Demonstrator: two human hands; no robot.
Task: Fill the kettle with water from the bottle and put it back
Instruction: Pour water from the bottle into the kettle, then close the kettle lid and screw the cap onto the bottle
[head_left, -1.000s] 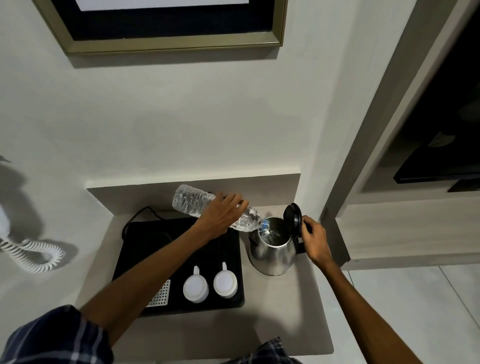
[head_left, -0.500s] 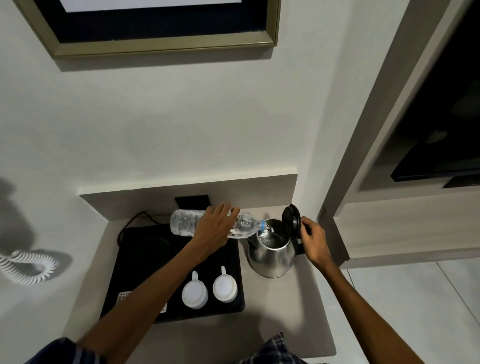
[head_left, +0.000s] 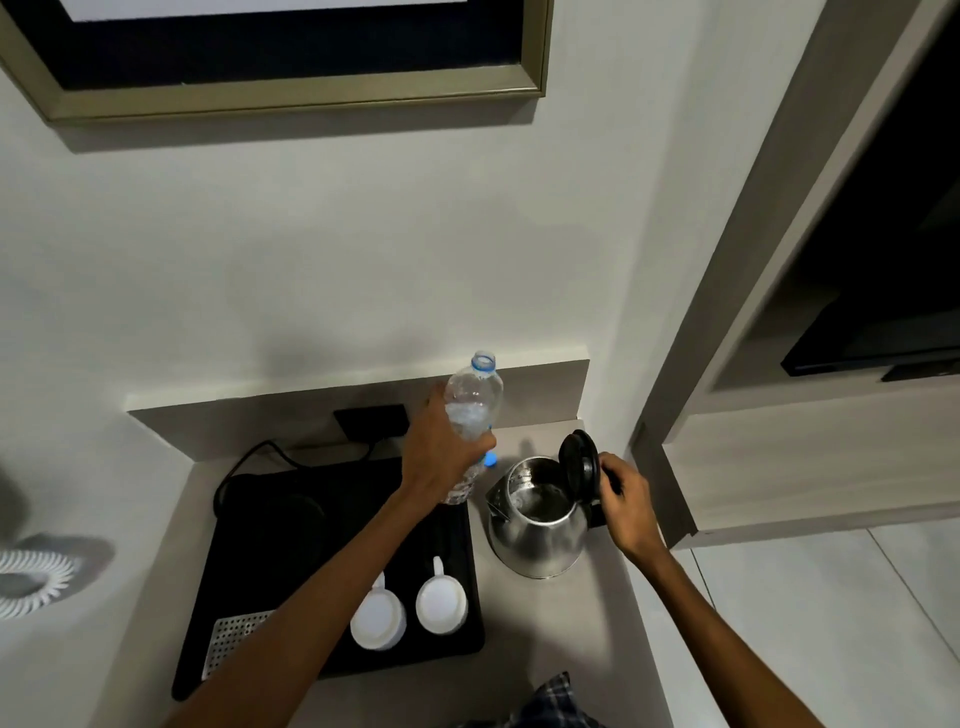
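Note:
A steel kettle (head_left: 537, 535) stands on the grey counter (head_left: 566, 639), right of a black tray, with its black lid (head_left: 577, 461) tipped up and open. My right hand (head_left: 626, 501) grips the kettle's handle at the right side. My left hand (head_left: 444, 457) holds a clear plastic bottle (head_left: 475, 400) upright, left of and above the kettle, its open mouth pointing up. A small blue cap (head_left: 490, 458) shows just under my left fingers.
The black tray (head_left: 291, 561) holds two upturned white cups (head_left: 440, 603) and a perforated metal plate (head_left: 234, 639). A black power cord (head_left: 265, 449) runs to a wall socket (head_left: 370, 422). A coiled white cord (head_left: 31, 574) lies at far left. A cabinet edge stands right.
The bottle was tilted with its mouth over the kettle; my left hand has swung it upright and back to the left. My right hand has stayed on the handle.

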